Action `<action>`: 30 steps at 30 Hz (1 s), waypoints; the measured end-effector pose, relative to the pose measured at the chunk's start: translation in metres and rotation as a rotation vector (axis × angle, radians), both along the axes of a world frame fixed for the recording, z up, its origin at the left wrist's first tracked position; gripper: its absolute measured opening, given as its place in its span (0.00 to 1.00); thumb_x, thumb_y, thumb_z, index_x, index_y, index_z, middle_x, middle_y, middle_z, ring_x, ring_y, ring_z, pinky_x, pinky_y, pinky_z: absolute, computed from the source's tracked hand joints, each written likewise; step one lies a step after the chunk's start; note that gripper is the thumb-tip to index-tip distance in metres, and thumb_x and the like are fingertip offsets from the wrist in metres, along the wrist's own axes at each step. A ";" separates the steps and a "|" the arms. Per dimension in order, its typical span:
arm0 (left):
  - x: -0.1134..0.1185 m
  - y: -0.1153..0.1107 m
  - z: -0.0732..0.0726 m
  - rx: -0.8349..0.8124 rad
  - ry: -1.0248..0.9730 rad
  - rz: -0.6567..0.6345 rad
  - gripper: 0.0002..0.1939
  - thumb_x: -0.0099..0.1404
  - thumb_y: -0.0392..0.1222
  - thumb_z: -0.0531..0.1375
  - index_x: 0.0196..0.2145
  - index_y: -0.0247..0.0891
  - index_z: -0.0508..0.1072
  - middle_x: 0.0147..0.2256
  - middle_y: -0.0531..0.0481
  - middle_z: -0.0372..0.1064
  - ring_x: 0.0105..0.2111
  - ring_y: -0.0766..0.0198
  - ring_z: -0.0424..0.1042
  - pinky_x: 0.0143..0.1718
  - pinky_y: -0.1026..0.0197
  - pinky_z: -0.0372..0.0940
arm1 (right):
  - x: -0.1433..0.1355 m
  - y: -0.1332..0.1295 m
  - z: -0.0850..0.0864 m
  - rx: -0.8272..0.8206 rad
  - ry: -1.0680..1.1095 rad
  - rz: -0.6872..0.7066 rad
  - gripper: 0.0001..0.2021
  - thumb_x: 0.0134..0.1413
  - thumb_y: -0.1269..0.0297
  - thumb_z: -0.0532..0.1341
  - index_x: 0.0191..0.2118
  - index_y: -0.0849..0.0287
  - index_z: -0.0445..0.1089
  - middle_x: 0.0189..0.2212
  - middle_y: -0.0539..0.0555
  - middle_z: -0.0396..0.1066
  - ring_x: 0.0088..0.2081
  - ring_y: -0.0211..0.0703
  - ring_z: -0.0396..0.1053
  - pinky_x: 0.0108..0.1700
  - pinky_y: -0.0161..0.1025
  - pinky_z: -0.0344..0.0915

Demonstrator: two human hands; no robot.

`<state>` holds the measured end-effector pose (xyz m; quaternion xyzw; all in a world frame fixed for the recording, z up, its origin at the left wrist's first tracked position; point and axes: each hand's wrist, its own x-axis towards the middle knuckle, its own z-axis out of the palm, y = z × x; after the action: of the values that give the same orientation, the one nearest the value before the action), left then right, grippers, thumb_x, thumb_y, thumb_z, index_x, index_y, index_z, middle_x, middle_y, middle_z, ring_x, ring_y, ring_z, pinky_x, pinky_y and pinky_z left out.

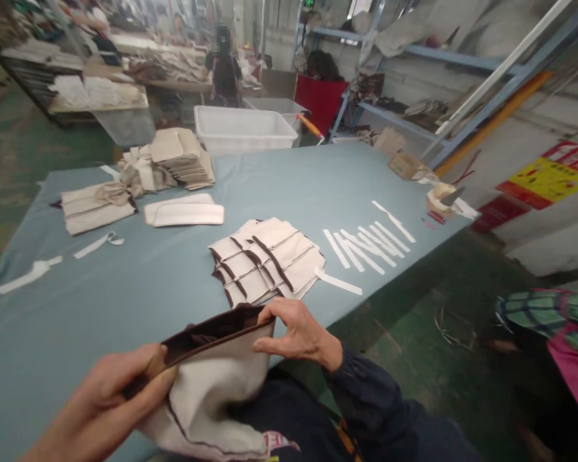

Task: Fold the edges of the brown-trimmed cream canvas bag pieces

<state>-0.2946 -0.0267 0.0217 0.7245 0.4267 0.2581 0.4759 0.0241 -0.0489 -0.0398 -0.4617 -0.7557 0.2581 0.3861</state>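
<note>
While a cream stack [270, 260] lay fanned on the desk [279, 186], I held a dark-lined cloth piece [221, 378], its rim [221, 344] pinched by my left hand [118, 391] and right hand [296, 332].

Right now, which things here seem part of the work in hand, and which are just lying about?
Likely part of the work:
- dark-edged cloth in the left hand and right hand
- pile of cloth pieces
- white strips beside the pile

Likely just lying about:
- white tub beyond the table
- yellow wall sign
</note>
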 end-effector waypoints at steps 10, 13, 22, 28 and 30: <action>-0.032 -0.010 0.028 0.116 0.131 0.155 0.21 0.68 0.45 0.58 0.20 0.40 0.56 0.20 0.58 0.53 0.21 0.68 0.56 0.23 0.67 0.54 | -0.044 0.032 0.015 -0.100 0.295 -0.004 0.06 0.61 0.63 0.62 0.42 0.58 0.72 0.46 0.59 0.77 0.46 0.45 0.74 0.37 0.36 0.68; -0.049 -0.018 0.028 0.087 0.100 0.343 0.20 0.68 0.47 0.59 0.21 0.40 0.58 0.21 0.58 0.53 0.22 0.67 0.57 0.25 0.67 0.55 | -0.069 0.031 0.014 -0.245 0.218 0.103 0.05 0.60 0.65 0.63 0.40 0.58 0.74 0.36 0.54 0.78 0.37 0.42 0.74 0.36 0.37 0.68; -0.062 -0.029 0.015 -0.009 0.031 0.525 0.19 0.66 0.50 0.60 0.22 0.40 0.61 0.23 0.57 0.55 0.22 0.68 0.55 0.23 0.66 0.53 | -0.162 0.017 -0.002 -0.053 0.013 0.327 0.22 0.50 0.55 0.73 0.47 0.59 0.72 0.41 0.57 0.78 0.42 0.51 0.74 0.43 0.44 0.68; -0.056 -0.033 0.004 -0.050 0.170 0.433 0.13 0.61 0.46 0.62 0.25 0.39 0.64 0.24 0.57 0.58 0.26 0.65 0.59 0.28 0.65 0.55 | -0.164 0.017 -0.018 -0.085 -0.042 0.457 0.02 0.62 0.70 0.61 0.37 0.57 0.69 0.28 0.49 0.75 0.29 0.40 0.71 0.31 0.35 0.58; -0.052 -0.030 0.002 -0.032 0.227 0.465 0.15 0.64 0.48 0.60 0.24 0.40 0.63 0.24 0.57 0.57 0.26 0.65 0.60 0.28 0.65 0.55 | -0.160 0.014 -0.018 -0.057 -0.062 0.419 0.02 0.64 0.68 0.60 0.37 0.57 0.67 0.28 0.50 0.74 0.28 0.40 0.70 0.30 0.35 0.57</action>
<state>-0.3470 -0.0569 0.0232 0.6236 0.6364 0.2707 0.3644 -0.1357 -0.0344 -0.0576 -0.3133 -0.8391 0.3397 0.2872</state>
